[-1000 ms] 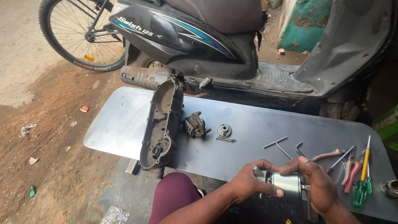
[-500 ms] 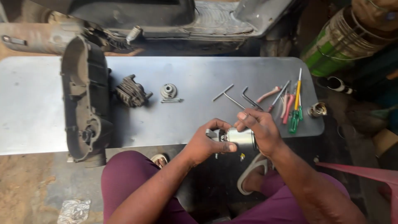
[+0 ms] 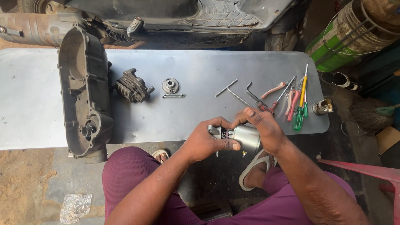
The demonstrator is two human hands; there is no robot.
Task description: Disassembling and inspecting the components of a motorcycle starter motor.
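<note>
A small silver motor (image 3: 246,138) is held in both hands just over the near edge of a grey metal sheet (image 3: 200,66), above the person's lap. The left hand (image 3: 205,143) is closed around the motor's left end, where a cast bracket and dark inner parts are exposed, with the thumb laid along the underside of the can. The right hand (image 3: 266,130) is wrapped over the can from the far side, its fingers (image 3: 249,113) bent down onto the top. On the sheet, well to the left, a long dark engine cover (image 3: 83,91) is laid lengthwise with its hollow side up. Just beside it a black caliper (image 3: 132,86) is seen, and near that a round metal cap (image 3: 170,85) with a thin bolt (image 3: 173,96) lying just in front of it. Beyond the hands, two bent keys (image 3: 239,92) are crossed on the sheet. To their right a cluster of tools is spread: pink-handled pliers (image 3: 274,89) and several screwdrivers (image 3: 301,104), one with a yellow shaft and green handle. A small brass-coloured fitting (image 3: 323,106) is set near the sheet's right corner. A scooter's footboard (image 3: 225,16) is seen past the far edge, and green drums (image 3: 354,37) stand at the upper right. A sandal (image 3: 255,164) is worn on the foot below the motor, and a crumpled wrapper (image 3: 75,207) lies on the ground at lower left.
</note>
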